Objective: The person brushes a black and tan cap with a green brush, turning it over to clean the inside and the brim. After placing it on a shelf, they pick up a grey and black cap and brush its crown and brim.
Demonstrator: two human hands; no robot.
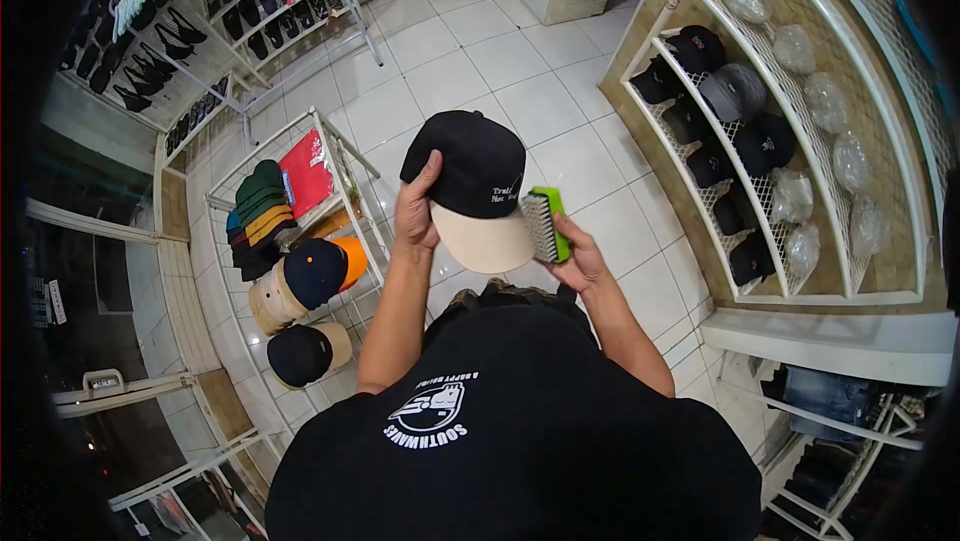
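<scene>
In the head view, my left hand (417, 209) holds a black cap (470, 181) by its left side, with my fingers closed around the edge of the crown. The cap is in front of my chest, above the tiled floor (480, 61), and its beige brim (487, 239) points down toward me. There is small white writing on the right side of the crown.

My right hand (578, 259) is closed around a green brush (547, 226). The bristles are turned to the left and they touch the right edge of the brim.

On my left stands a white wire rack (335, 156) with stacked caps in dark green, yellow, orange and navy. On my right a curved white shelf (800, 291) carries dark caps (735, 91) in a row, and behind them some caps wrapped in clear plastic (850, 161). I wear a black shirt (520, 431) with a white print.
</scene>
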